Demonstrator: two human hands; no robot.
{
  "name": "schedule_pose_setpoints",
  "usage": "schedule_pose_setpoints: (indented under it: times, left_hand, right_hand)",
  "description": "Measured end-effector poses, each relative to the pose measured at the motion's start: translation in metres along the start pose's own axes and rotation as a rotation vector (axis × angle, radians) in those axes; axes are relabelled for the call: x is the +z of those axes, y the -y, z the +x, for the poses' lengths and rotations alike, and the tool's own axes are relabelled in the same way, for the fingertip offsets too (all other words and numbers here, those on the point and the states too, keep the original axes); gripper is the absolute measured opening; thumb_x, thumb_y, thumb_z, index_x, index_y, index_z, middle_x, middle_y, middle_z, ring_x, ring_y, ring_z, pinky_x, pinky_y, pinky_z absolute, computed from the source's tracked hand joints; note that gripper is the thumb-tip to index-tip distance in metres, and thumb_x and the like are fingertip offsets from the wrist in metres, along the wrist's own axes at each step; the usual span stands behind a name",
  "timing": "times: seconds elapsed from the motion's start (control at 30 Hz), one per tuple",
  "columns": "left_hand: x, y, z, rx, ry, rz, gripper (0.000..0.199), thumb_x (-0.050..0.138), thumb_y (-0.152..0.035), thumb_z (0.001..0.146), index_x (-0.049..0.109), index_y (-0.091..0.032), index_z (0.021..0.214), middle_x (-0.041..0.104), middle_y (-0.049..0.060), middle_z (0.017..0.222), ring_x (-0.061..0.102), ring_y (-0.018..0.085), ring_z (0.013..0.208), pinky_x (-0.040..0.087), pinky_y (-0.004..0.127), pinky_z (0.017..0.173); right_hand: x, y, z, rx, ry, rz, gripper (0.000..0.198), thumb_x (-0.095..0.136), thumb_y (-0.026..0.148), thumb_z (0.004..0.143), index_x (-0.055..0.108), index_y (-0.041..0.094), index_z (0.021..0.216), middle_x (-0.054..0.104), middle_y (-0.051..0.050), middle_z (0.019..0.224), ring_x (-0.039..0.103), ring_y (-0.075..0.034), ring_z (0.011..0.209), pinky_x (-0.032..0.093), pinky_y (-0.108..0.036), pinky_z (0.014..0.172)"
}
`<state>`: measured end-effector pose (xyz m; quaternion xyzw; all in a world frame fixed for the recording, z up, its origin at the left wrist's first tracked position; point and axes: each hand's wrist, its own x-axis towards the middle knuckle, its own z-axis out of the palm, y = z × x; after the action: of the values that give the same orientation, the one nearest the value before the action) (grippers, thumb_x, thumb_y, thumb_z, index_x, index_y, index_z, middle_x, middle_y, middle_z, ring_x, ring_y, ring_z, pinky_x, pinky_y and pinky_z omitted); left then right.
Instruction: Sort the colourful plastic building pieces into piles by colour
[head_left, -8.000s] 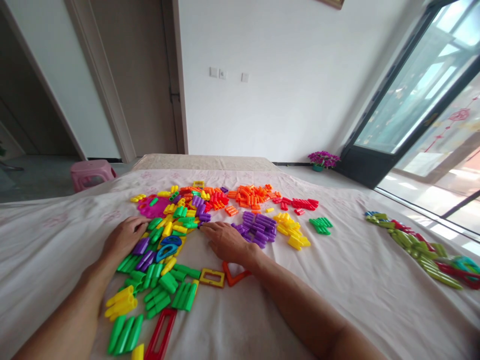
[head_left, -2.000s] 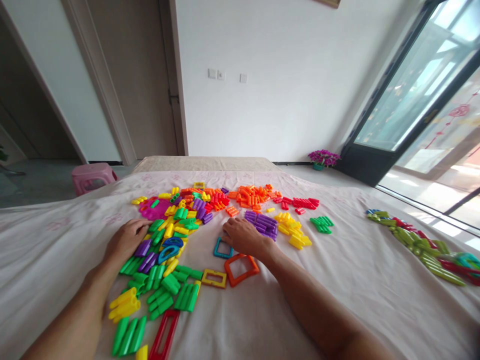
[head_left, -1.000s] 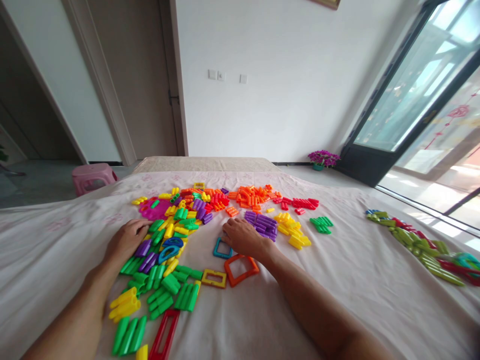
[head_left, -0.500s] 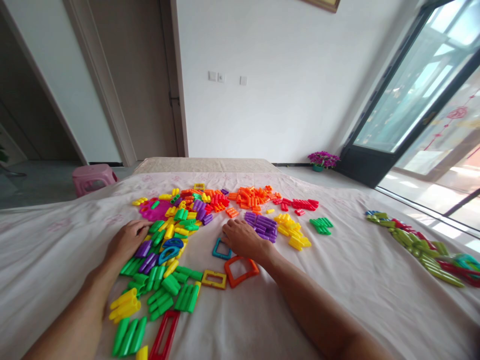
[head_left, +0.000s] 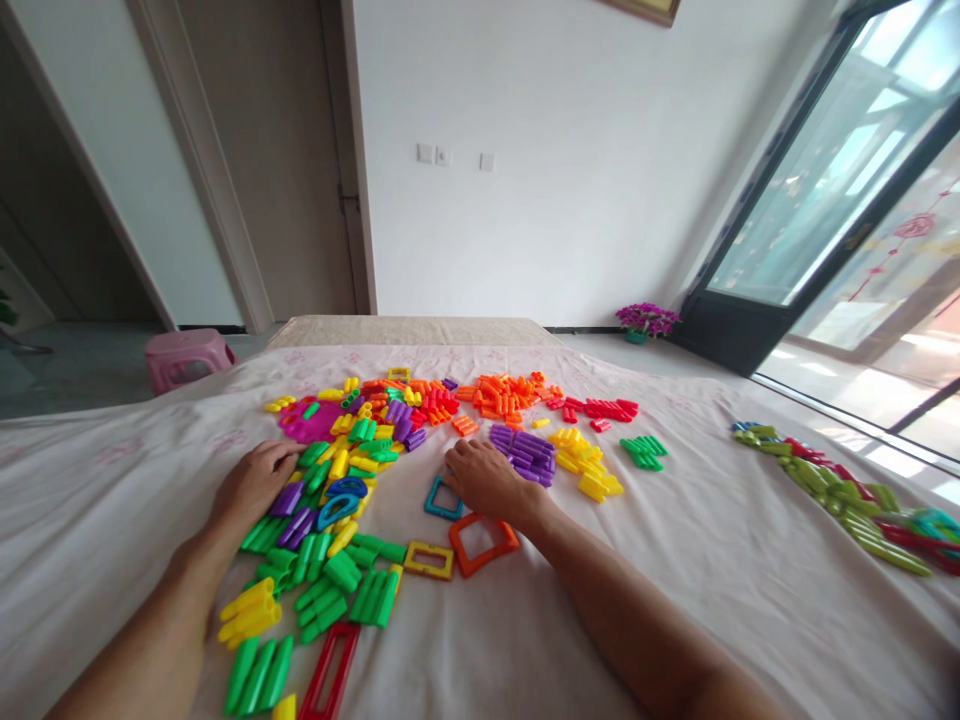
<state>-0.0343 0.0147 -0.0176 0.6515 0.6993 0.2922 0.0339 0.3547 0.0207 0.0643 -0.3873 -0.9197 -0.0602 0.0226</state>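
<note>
- Head view: the person's right hand is palm-down, its bent fingers close together in a narrow shape. Its underside is hidden, so one cannot say whether it holds a piece.
- The purple pieces lie in a group just beyond and to the right of that hand; its edge overlaps them in view, so contact is unclear.
- The left hand has its fingers curled at the outer edge of the mixed pile. Whether they pinch anything does not show.
- Nearer the person than the right hand's fingers sits a blue square frame, partly under or against the hand; an orange frame lies nearer still, by the wrist. Raising the wrist slightly should avoid dragging either.
- Right of the purple group are yellow pieces, so gentle pushes from the right hand seem best, lest the colours mix.
- The orange pile lies farther off, beyond the right hand's fingertips.
- The cloth is wrinkled and may catch loose pieces; lifting them by fingertip probably works better than sliding.
</note>
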Motion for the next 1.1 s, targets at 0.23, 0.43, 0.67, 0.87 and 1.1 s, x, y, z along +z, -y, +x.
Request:
schedule_pose_setpoints:
  times: [0.23,0.43,0.67,0.87,1.1]
  left_hand:
    - [0.001,0.002,0.000,0.007,-0.005,-0.009,0.043,0.041,-0.042,0.085,0.072,-0.019,0.104,0.071,0.009,0.114,0.064,0.024,0.109,0.047,0.036,0.101]
    - [-0.001,-0.001,0.000,0.017,-0.002,-0.019,0.041,0.043,-0.041,0.084,0.072,-0.019,0.103,0.071,0.011,0.115,0.063,0.025,0.110,0.047,0.038,0.101]
    - [-0.002,-0.006,-0.002,0.017,-0.032,-0.021,0.037,0.042,-0.041,0.083,0.074,-0.027,0.095,0.071,0.009,0.112,0.065,0.027,0.109,0.049,0.039,0.097]
    - [-0.005,-0.007,-0.002,0.003,-0.006,-0.041,0.038,0.044,-0.040,0.085,0.072,-0.021,0.101,0.071,0.010,0.115,0.064,0.027,0.110,0.048,0.040,0.100]
    - [0.000,0.001,0.000,0.005,-0.003,-0.027,0.041,0.042,-0.042,0.085,0.072,-0.021,0.103,0.070,0.009,0.116,0.063,0.025,0.110,0.047,0.038,0.101]
  right_hand:
    - [0.003,-0.001,0.000,0.006,-0.019,-0.007,0.028,0.047,0.036,0.099,0.063,0.014,0.106,0.065,-0.014,0.107,0.062,-0.025,0.100,0.048,-0.036,0.089]
    - [0.003,-0.002,0.000,-0.001,-0.012,-0.005,0.028,0.046,0.037,0.099,0.063,0.014,0.105,0.064,-0.014,0.108,0.061,-0.025,0.101,0.048,-0.036,0.089]
    - [0.000,-0.007,0.001,-0.011,0.016,0.051,0.021,0.045,0.022,0.097,0.065,0.015,0.101,0.066,-0.012,0.106,0.063,-0.021,0.099,0.046,-0.031,0.088]
    - [-0.012,-0.017,-0.002,-0.073,0.045,0.185,0.025,0.057,0.030,0.092,0.066,0.017,0.111,0.066,-0.011,0.110,0.062,-0.021,0.103,0.044,-0.030,0.089]
    - [-0.007,-0.018,0.000,-0.051,0.030,0.179,0.024,0.056,0.012,0.082,0.068,0.017,0.103,0.070,-0.009,0.104,0.064,-0.020,0.098,0.043,-0.028,0.086]
